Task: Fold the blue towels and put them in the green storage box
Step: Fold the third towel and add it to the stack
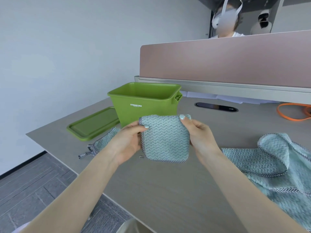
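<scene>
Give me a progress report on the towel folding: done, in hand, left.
Done: the green storage box stands open with its lid beside it; whether any towel is inside cannot be seen. In hand: one folded blue towel held in front of the box, in the grip of the left hand and right hand. Left: the unfolded towels on the right and a towel behind the left hand.
</scene>
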Demonstrator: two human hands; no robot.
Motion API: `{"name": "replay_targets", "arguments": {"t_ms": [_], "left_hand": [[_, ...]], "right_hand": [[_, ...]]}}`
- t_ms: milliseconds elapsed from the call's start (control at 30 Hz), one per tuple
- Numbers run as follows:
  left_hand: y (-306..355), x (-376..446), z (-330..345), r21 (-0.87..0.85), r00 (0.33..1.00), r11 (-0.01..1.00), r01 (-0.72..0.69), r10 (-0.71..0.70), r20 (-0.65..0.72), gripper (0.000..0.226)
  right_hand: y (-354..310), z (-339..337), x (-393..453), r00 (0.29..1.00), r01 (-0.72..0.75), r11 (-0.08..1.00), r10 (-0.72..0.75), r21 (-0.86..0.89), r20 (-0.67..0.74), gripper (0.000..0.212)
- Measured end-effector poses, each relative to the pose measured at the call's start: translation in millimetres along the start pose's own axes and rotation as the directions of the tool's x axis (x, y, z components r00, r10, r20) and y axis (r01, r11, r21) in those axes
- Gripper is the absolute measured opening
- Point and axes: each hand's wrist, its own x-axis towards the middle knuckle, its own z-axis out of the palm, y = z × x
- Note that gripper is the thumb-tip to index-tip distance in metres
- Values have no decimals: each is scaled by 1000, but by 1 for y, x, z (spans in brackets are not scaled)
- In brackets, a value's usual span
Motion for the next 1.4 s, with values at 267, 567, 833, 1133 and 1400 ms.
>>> {"name": "replay_targets", "arguments": {"t_ms": [267,567,833,1133,1400], "left_hand": [[0,2,-16,39,987,991,-125,128,-97,29],[1,21,-72,614,936,788,43,182,-300,29],[24,57,-126,931,942,350,100,268,-202,30],[-1,73,-165,969,984,242,55,150,-94,15],[-2,72,-161,955,968,272,120,183,-174,30]], "right_hand": [[14,18,-8,960,263,960,-250,-99,129,27],[47,67,-4,940,220,959,-159,-177,303,68],[64,136,4,950,-52,978,111,-203,291,104],[88,160,16,947,-173,959,224,-223,232,88],[107,161,14,942,-147,954,215,-260,258,101]]}}
